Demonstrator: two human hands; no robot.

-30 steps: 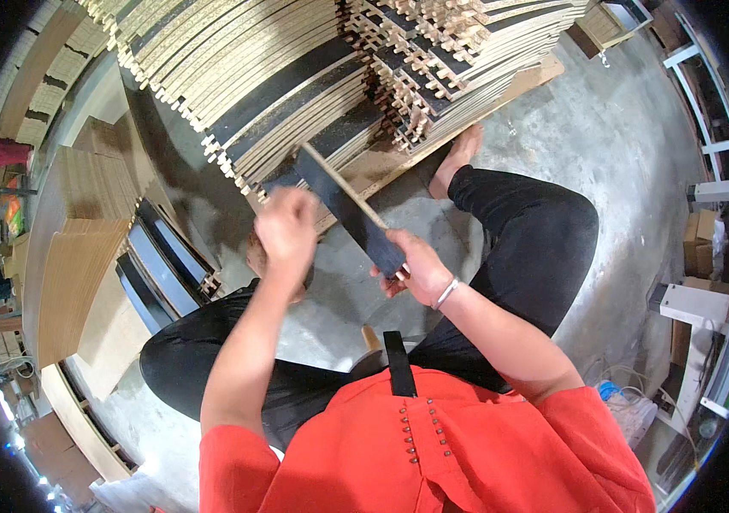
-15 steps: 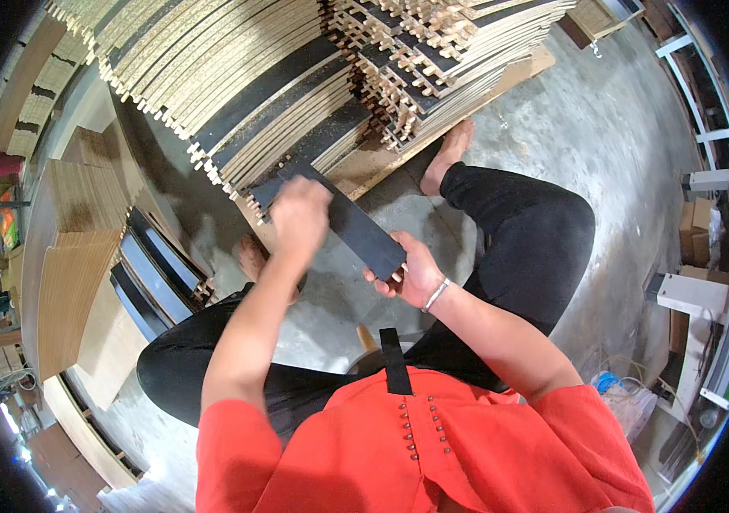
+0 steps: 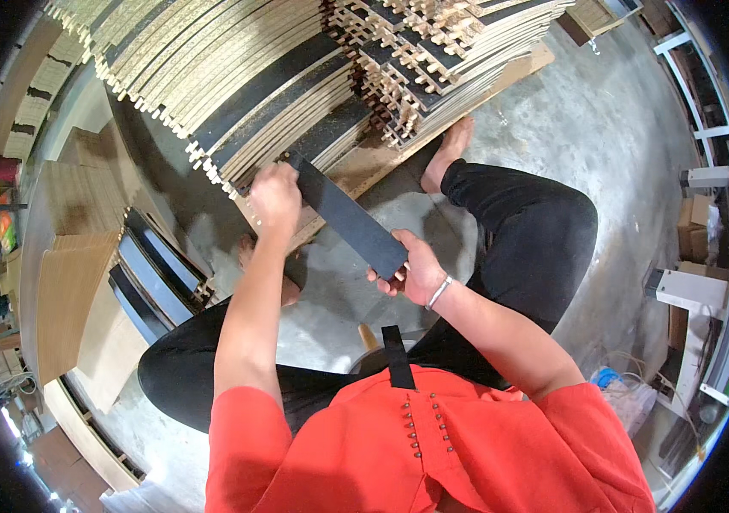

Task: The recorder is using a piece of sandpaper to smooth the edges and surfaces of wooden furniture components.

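Probably stiff and light, the black-faced board (image 3: 351, 224) slants above the floor (image 3: 334, 301), its far end near the wooden pallet (image 3: 368, 173)'s front edge. Fingers of the right hand (image 3: 422, 274) clamp its dowelled near end, sensibly by the edges, since the smooth face may slip; whether the left hand (image 3: 277, 195) grips the far end, I cannot tell.

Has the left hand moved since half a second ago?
Yes: the left hand has shifted left and slightly up in view, judged against the stacked boards.
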